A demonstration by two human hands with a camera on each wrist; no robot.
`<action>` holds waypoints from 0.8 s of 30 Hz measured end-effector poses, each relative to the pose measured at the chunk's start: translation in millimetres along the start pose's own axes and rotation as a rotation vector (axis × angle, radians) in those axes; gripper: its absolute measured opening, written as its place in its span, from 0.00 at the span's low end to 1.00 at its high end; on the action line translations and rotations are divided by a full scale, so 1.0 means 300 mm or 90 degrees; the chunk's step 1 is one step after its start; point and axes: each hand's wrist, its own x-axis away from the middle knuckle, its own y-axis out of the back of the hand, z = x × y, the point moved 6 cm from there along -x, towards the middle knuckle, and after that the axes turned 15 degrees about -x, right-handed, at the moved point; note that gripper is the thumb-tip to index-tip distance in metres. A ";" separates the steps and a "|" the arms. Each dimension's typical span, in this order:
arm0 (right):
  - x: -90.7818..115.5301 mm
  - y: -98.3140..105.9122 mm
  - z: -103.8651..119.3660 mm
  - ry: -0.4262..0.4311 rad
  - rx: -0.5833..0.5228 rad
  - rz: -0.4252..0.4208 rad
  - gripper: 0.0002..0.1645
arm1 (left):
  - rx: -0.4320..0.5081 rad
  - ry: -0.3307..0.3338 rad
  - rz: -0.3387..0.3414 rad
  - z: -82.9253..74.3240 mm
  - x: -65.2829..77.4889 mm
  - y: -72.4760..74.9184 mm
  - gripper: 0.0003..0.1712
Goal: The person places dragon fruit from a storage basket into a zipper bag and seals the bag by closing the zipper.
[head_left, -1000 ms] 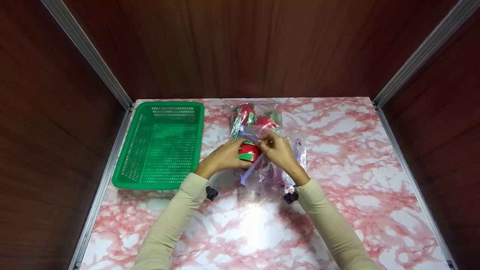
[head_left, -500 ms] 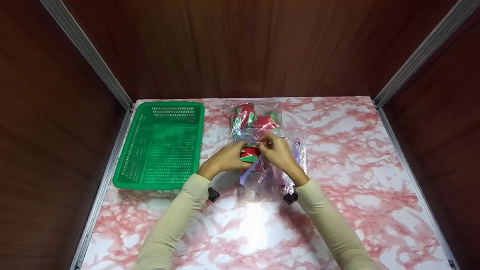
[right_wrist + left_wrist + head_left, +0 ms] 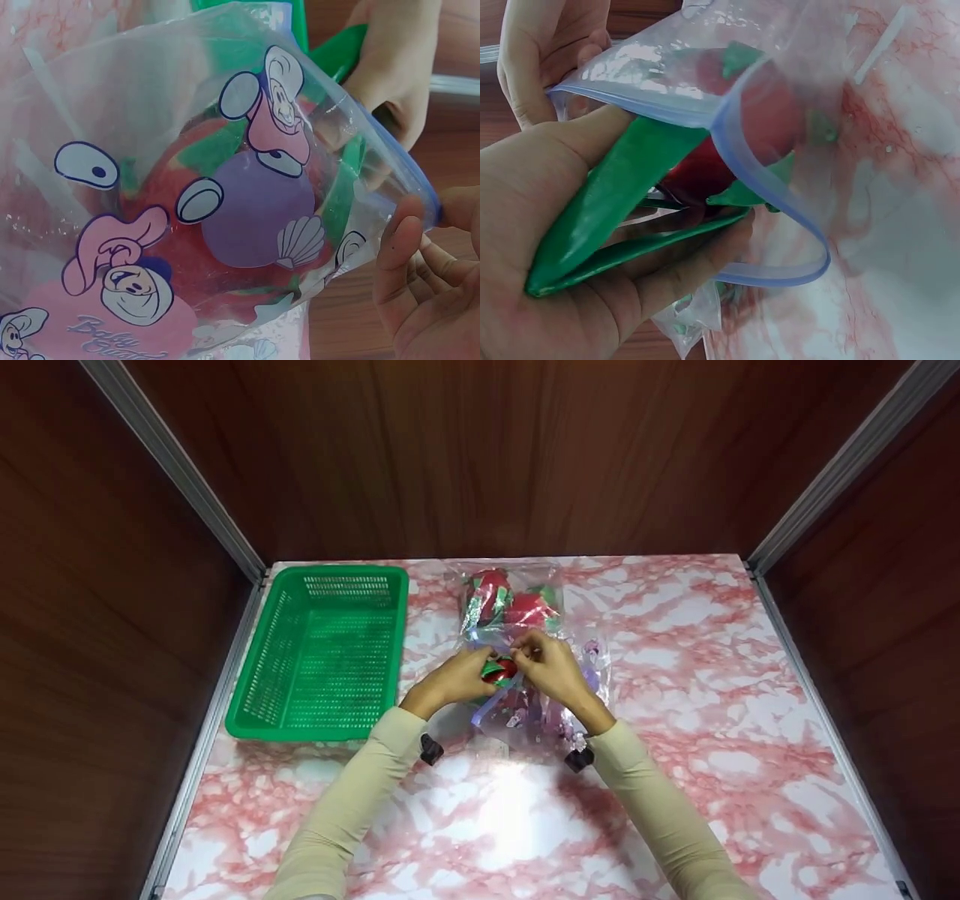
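My left hand grips a toy dragon fruit, red with long green leaves, at the mouth of a clear zip bag. In the left wrist view, the green leaves lie between thumb and fingers, outside the bag's blue-purple rim. Red and green show inside the bag; whether this is one fruit or two I cannot tell. My right hand pinches the bag's rim at one corner, seen in the right wrist view. Pink and purple cartoon prints partly hide the contents.
Behind the hands lies another clear bag containing red-and-green toy dragon fruits. A green perforated basket stands to the left. Brown panels with metal edges enclose the marbled table.
My left hand has moved slightly right and pushed the dragon fruit further into the bag, so less red shows. My right hand keeps its pinch on the rim and has barely moved.
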 end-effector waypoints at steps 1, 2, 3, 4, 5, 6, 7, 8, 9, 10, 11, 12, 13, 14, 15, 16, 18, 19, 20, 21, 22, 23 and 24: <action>0.001 0.000 0.000 0.000 0.001 0.000 0.07 | 0.005 -0.002 0.001 0.000 -0.001 0.001 0.30; 0.001 0.000 -0.001 -0.002 0.000 -0.001 0.07 | 0.007 -0.004 0.000 0.000 -0.003 0.001 0.29; 0.002 0.001 -0.002 -0.005 -0.002 0.000 0.07 | 0.011 -0.005 0.001 0.000 -0.004 0.002 0.29; 0.002 0.001 -0.003 -0.009 -0.003 0.000 0.07 | 0.016 -0.005 0.001 0.001 -0.006 0.003 0.29; 0.002 0.001 -0.004 -0.013 -0.007 0.002 0.07 | 0.020 -0.006 0.002 0.002 -0.006 0.004 0.28; 0.002 0.001 -0.006 -0.018 -0.011 0.003 0.07 | 0.023 -0.007 0.003 0.003 -0.007 0.005 0.28; 0.002 0.000 -0.008 -0.023 -0.015 0.005 0.07 | 0.025 -0.007 0.003 0.004 -0.008 0.006 0.27; 0.001 0.000 -0.010 -0.028 -0.019 0.008 0.07 | 0.025 -0.009 0.002 0.005 -0.009 0.008 0.26; 0.000 0.001 -0.012 -0.032 -0.022 0.009 0.08 | 0.028 -0.010 0.004 0.006 -0.009 0.009 0.26; -0.002 0.001 -0.013 -0.033 -0.021 0.011 0.08 | 0.029 -0.013 0.002 0.006 -0.009 0.011 0.25; -0.005 0.002 -0.014 -0.034 -0.021 0.013 0.09 | 0.030 -0.016 0.002 0.007 -0.008 0.012 0.25; -0.008 0.003 -0.015 -0.032 -0.017 0.014 0.10 | 0.031 -0.018 0.001 0.007 -0.007 0.013 0.25; -0.010 0.005 -0.016 -0.030 -0.013 0.016 0.12 | 0.032 -0.020 0.001 0.006 -0.006 0.013 0.25; -0.013 0.007 -0.016 -0.026 -0.005 0.017 0.13 | 0.034 -0.022 0.000 0.006 -0.005 0.013 0.25; -0.016 0.010 -0.015 -0.022 0.002 0.017 0.14 | 0.037 -0.024 0.000 0.005 -0.004 0.013 0.25; -0.021 0.015 -0.014 -0.016 0.010 0.017 0.15 | 0.039 -0.026 0.001 0.003 -0.003 0.012 0.26; -0.031 0.023 -0.010 -0.007 0.024 0.014 0.16 | 0.044 -0.028 0.002 0.001 -0.001 0.011 0.25; -0.039 0.028 -0.008 -0.003 0.032 0.012 0.16 | 0.047 -0.028 0.004 0.000 0.000 0.010 0.25; -0.049 0.033 -0.006 0.002 0.041 0.008 0.16 | 0.047 -0.028 0.004 -0.001 0.001 0.011 0.24; -0.059 0.038 -0.002 0.005 0.048 0.004 0.15 | 0.049 -0.028 0.005 -0.003 0.002 0.012 0.24; -0.072 0.042 0.000 0.007 0.053 0.000 0.15 | 0.051 -0.028 0.005 -0.004 0.003 0.013 0.23; -0.085 0.045 0.004 0.009 0.061 0.000 0.14 | 0.051 -0.027 0.004 -0.005 0.003 0.015 0.22; -0.100 0.046 0.007 0.014 0.071 0.004 0.14 | 0.050 -0.026 0.005 -0.005 0.004 0.017 0.22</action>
